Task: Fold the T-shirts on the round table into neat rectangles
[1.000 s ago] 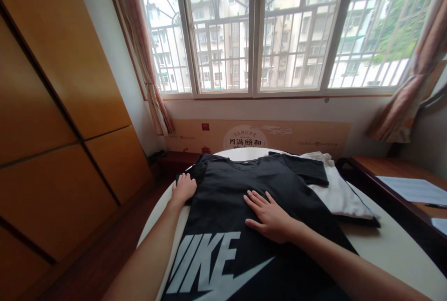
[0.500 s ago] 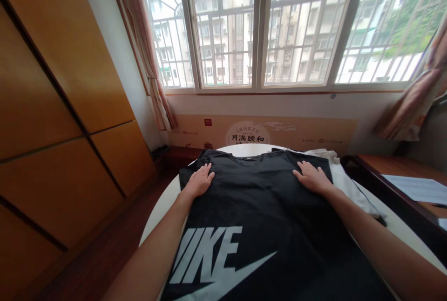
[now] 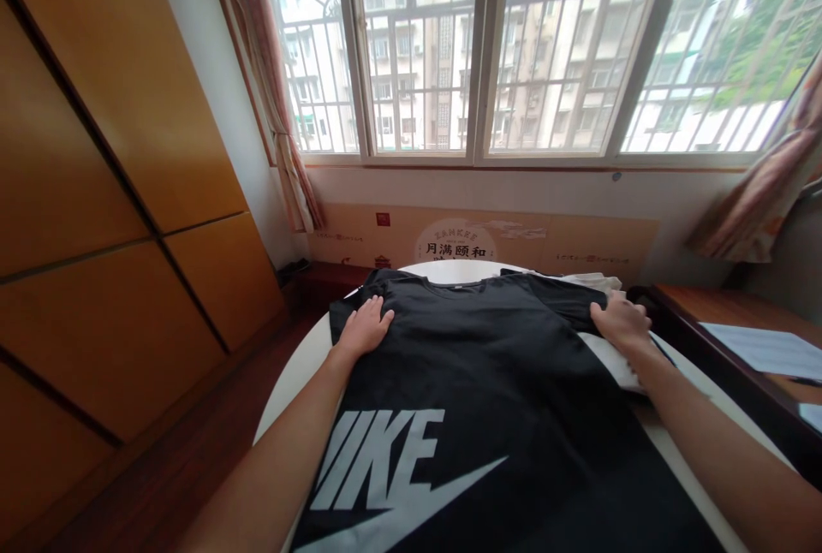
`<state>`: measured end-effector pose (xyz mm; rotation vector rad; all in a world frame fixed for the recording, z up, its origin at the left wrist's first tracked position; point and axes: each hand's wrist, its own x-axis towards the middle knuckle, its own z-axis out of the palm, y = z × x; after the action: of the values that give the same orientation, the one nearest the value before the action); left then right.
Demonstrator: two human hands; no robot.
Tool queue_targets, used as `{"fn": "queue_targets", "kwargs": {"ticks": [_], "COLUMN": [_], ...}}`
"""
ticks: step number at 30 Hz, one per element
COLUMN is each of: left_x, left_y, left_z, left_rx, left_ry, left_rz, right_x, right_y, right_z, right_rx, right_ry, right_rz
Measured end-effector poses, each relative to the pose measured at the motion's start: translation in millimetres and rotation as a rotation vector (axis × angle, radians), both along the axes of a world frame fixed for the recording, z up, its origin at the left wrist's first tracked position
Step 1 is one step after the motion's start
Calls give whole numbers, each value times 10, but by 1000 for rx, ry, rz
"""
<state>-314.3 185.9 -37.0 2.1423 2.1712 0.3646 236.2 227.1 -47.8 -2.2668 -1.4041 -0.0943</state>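
Note:
A black T-shirt (image 3: 475,365) with large grey lettering and a swoosh lies spread over a round white table (image 3: 292,382), its collar at the far side. My left hand (image 3: 366,326) rests flat on the shirt near the left shoulder, fingers stretched out. At the right, my right hand (image 3: 622,318) is closed on the end of the right sleeve, which is drawn out sideways. White clothing (image 3: 613,360) lies beneath the shirt and around that sleeve, partly covered.
A brown wooden desk (image 3: 693,305) with paper sheets (image 3: 764,347) stands at the right. Orange-brown cabinets (image 3: 199,305) rise on the left. Beyond the table are a printed cardboard panel (image 3: 604,236) and a barred window (image 3: 475,48) with curtains.
My right hand has moved right from lying flat on the shirt's shoulder and now grips the sleeve end, which is stretched outward. My left hand has stayed almost in place.

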Motion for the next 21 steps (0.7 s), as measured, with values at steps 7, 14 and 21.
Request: {"fn": "queue_targets", "kwargs": {"ticks": [7,14,21], "left_x": [0,16,23], "left_y": [-10,-31,-52], "left_z": [-14,-5,-16], "left_rx": [18,22,26], "left_ry": [-5,2,-21], "left_rz": [-1,7,5], "right_x": [151,80,-542], "right_y": [81,-7,69], "right_z": [51,110,711], "right_rx": [18,165,224], "right_ry": [128,132,83], "right_rz": [92,106,248]}}
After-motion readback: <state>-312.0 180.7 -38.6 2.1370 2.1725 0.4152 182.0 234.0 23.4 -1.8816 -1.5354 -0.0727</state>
